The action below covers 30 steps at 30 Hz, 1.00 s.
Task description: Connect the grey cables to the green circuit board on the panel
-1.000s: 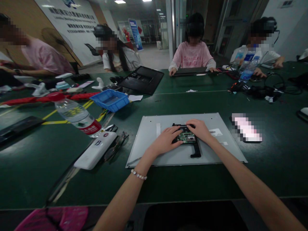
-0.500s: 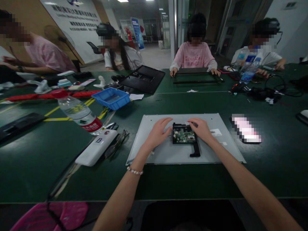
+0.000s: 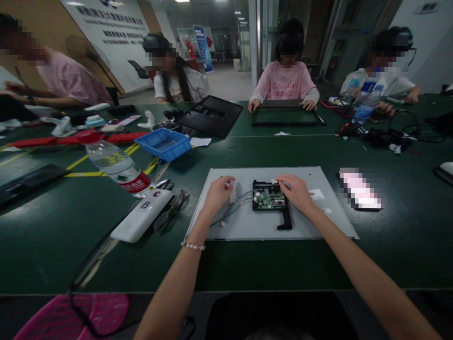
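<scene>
A green circuit board (image 3: 271, 200) sits in a black plastic bracket (image 3: 285, 220) on a pale flat panel (image 3: 318, 226). Grey cables (image 3: 237, 204) run from the board's left side across the panel. My left hand (image 3: 217, 194) is over the panel's left part, fingers pinched at a thin white strip (image 3: 232, 193). At the bracket's upper right corner, my right hand (image 3: 296, 190) has its fingertips closed on a small white piece (image 3: 273, 181). Its lower fingers are curled out of sight.
Left of the panel are a white power bank (image 3: 141, 216), glasses (image 3: 170, 212), a water bottle (image 3: 118, 167) and a blue tray (image 3: 164, 144). A lit phone (image 3: 361, 189) lies at right. Across the table, a person handles a black frame (image 3: 288, 124); other people sit nearby.
My left hand has moved left, away from the board, uncovering the cables, and its fingers have drawn together at the white strip. My right hand stays at the bracket's corner.
</scene>
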### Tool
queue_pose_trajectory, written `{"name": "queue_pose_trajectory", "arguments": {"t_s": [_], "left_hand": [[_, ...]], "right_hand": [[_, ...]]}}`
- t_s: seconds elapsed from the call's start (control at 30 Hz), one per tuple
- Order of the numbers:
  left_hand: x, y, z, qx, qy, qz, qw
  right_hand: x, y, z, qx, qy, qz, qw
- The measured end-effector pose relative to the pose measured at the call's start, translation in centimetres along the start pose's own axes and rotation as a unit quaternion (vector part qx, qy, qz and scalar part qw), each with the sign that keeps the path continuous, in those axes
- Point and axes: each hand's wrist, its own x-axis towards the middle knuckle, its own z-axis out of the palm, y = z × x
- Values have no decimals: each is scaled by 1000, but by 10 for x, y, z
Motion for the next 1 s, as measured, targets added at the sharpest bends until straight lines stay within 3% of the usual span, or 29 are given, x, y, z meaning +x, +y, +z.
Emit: {"name": "queue_pose_trajectory", "arguments": {"t_s": [0.17,0.33,0.47,0.57,0.63,0.77,1.0], "left_hand": [[5,5,-6,-71,58,-13,996],[7,15,-20,-242,124,-68,960],[2,26,-25,-283,34,-72,956],[-2,27,-22,-254,-70,-59,963],[-3,24,-19,-229,-107,-50,966],[-3,16,-15,-176,-128,-43,975],[-4,14,-15,-109,-135,-38,984]], "right_hand": [[2,-8,-4,2,11,-15,1000],[2,-29,-7,8,12,-42,999],[-1,-59,-5,-1,-32,-88,996],[-5,-78,1,-9,-98,-146,984],[-8,-85,6,-14,-146,-187,971],[-12,-93,15,-34,-205,-248,946],[-18,-100,24,-60,-244,-282,926]]}}
